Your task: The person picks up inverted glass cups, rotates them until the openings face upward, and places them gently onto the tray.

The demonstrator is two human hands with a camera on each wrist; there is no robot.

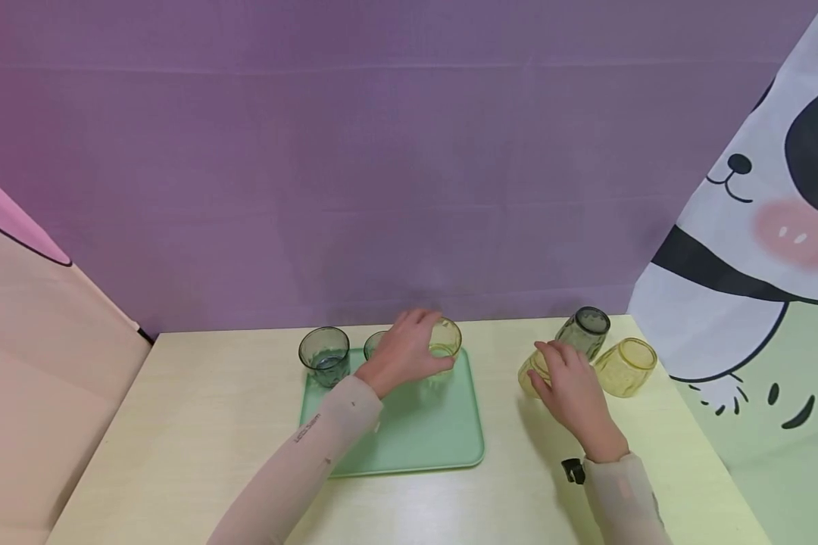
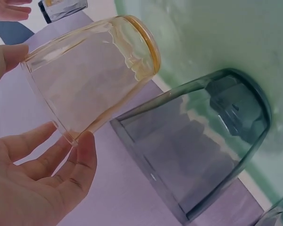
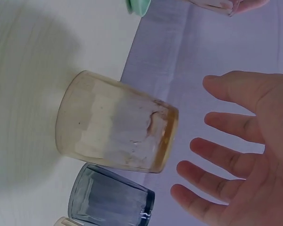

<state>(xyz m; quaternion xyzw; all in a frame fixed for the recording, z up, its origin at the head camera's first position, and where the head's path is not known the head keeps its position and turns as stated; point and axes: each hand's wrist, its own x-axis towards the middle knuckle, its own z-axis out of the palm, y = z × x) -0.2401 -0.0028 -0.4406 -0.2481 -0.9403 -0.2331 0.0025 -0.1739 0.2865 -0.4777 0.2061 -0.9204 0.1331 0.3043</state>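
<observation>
My left hand (image 1: 405,352) pinches a yellow glass (image 2: 92,77) by its rim between thumb and fingers, mouth up, over the back right of the green tray (image 1: 423,443). Close beside it a dark grey-green glass (image 2: 193,146) stands mouth up, mostly hidden by my hand in the head view. Another dark glass (image 1: 324,363) stands at the tray's back left corner. Over an upside-down yellow glass (image 3: 115,122), my right hand (image 1: 576,390) has its fingers spread. In the right wrist view the fingertips are apart from its thick base.
On the table's back right, a dark glass (image 1: 584,333) and a second yellow glass (image 1: 625,369) stand upside down near the right hand. A purple cloth (image 1: 382,189) hangs behind the table (image 1: 198,424). A panda-print cloth (image 1: 722,265) hangs at the right edge.
</observation>
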